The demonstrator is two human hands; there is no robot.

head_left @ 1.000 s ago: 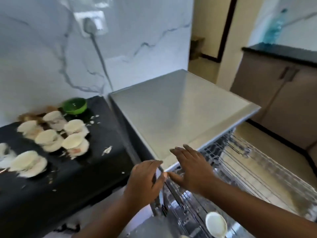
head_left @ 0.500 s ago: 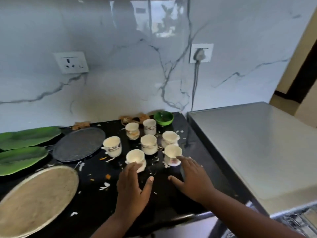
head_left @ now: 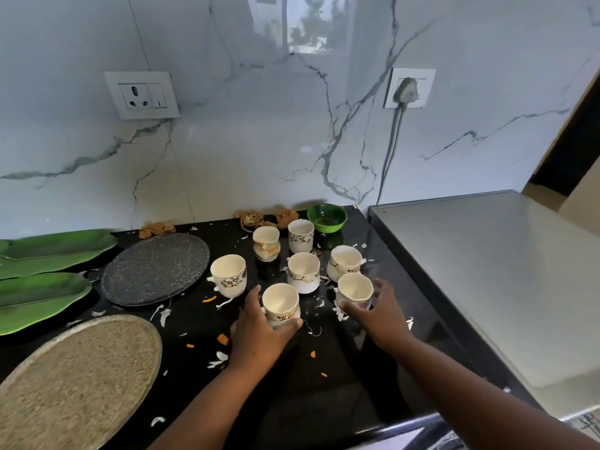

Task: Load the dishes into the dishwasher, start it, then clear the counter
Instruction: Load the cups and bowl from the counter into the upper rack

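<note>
Since half a second ago both hands have gone forward from the bare bench to the nearest cups. Left hand point(head_left: 259, 323) now wraps the near-centre cup point(head_left: 281, 305), thumb on its right side, fingers round its left; grip holding the cup. Right hand point(head_left: 378, 315) curls round the near-right cup point(head_left: 354, 291), fingers on its right side, thumb low at its left; grip holding that cup. Both cups stand upright on the black bench point(head_left: 324, 384).

Five more cups stand farther back in a loose cluster, a green bowl point(head_left: 327, 217) at the far right of it. Left: dark round plate point(head_left: 156, 269), rough tan round plate point(head_left: 78, 381), green leaf-shaped trays point(head_left: 42, 293). Peel scraps are scattered among it all. Steel dishwasher top point(head_left: 487, 280) at right.

Handling, judged: cups look like thin glazed ceramic, so light, stiff, breakable, likely slick. Take round the body, or by the handle where it shows. Packed close; lift straight up to avoid knocking neighbours.
</note>
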